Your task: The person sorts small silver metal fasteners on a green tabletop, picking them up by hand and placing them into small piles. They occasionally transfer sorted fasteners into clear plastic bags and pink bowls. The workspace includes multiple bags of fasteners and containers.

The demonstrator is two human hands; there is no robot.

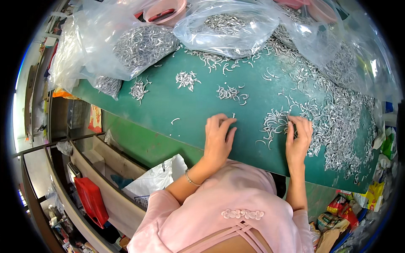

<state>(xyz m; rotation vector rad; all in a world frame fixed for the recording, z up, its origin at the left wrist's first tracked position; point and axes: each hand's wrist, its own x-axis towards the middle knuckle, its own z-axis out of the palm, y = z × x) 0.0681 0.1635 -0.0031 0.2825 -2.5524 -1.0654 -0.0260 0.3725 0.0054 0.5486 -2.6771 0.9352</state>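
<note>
Over the middle of the green table, my left hand (218,137) is closed with curled fingers. A small curved metal piece (234,115) shows at its fingertips. My right hand (299,137) has thumb and forefinger pinched together at the edge of a loose spread of curved silvery metal pieces (274,121); what sits between those fingertips is too small to make out. Beyond my left hand lie small piles of the same pieces: one pile (230,93) is nearest, a second pile (185,80) farther left, a third pile (139,89) leftmost. A single piece (175,121) lies apart.
A large heap of metal pieces (341,122) covers the table's right side. Clear plastic bags with more pieces, including a bag (145,46) and a bag (228,31), line the far edge. A pink bowl (171,14) stands behind them. A white sack (158,179) sits below the near edge.
</note>
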